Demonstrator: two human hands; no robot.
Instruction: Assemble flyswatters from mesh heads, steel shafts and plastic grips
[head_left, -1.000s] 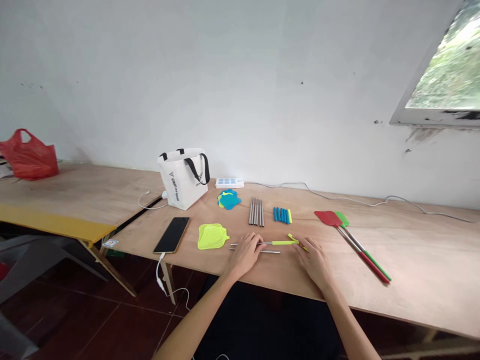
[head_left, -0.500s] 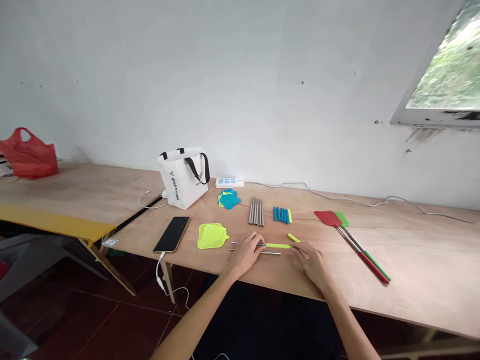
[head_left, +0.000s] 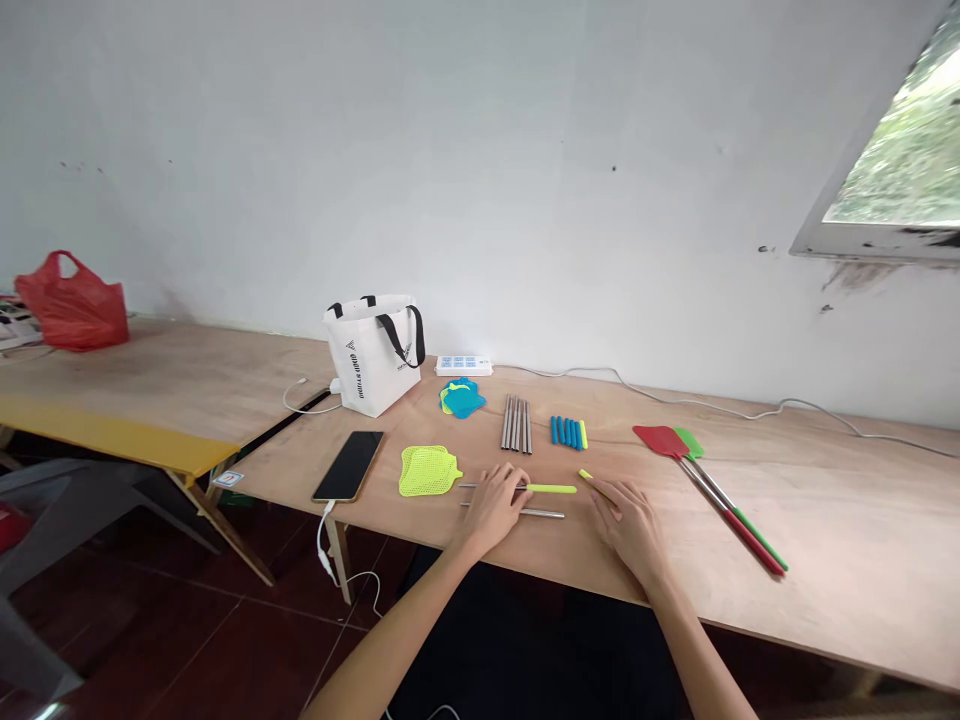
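My left hand is closed on a thin metal tube lying across the table, with a yellow handle sleeve on its right end. A second metal tube lies just nearer to me, running under the same hand. At the right, my right hand has its fingers closed on another yellow handle sleeve, partly covered by the fingers. A yellow mesh fly swatter head lies to the left of my left hand.
Behind my hands lie several metal tubes and a row of blue sleeves. Blue swatter heads are stacked farther back. Red and green swatters lie right. A phone, white bag and power strip stand left.
My right hand has moved off the sleeve end of the held tube and now grips the loose yellow sleeve. My left hand stays on the tube. The view has shifted slightly.
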